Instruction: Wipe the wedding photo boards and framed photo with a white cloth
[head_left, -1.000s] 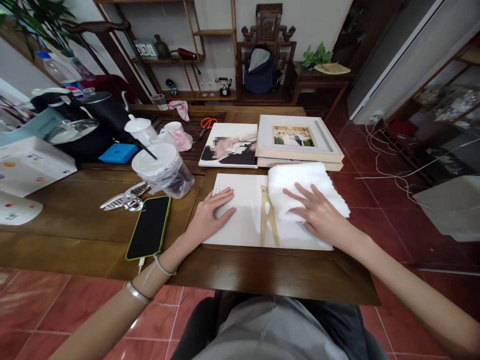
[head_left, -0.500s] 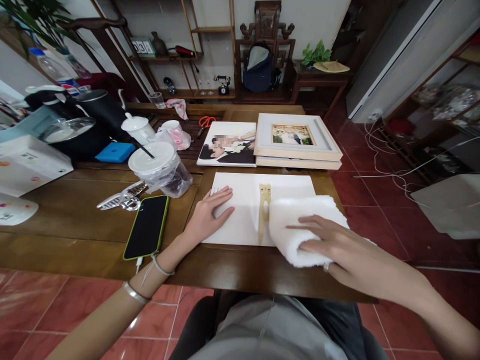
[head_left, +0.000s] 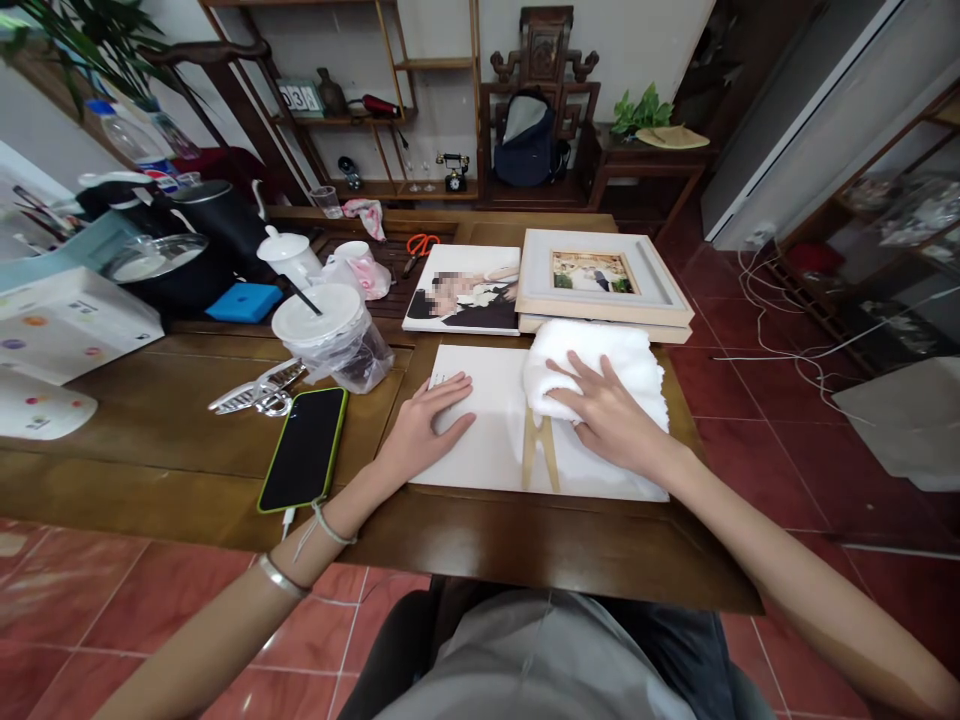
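A white flat panel (head_left: 480, 460) lies at the table's front edge, with small print near its upper left corner. On it is a tan A-shaped piece (head_left: 552, 465) like a stand leg; its upper part is hidden under a thick white towel (head_left: 634, 362). My left hand (head_left: 429, 428) rests flat on the panel's left side, holding nothing. With fingers spread across the top, my right hand (head_left: 609, 408) grips the towel and presses it on the panel's upper right. The towel's far edge meets the stacked picture frames (head_left: 664, 300).
A wedding photo panel (head_left: 469, 300) lies beside the frames. To the left are a black phone (head_left: 304, 450) on a cable, a silver metal clip (head_left: 259, 390), a lidded cup (head_left: 319, 315) with straw, and a blue box (head_left: 244, 302). Orange scissors (head_left: 421, 245) lie behind.
My right hand has moved the towel away from me and slightly left, from the panel's lower right to its upper right. The tan piece's top became covered. My left hand stayed on the panel.
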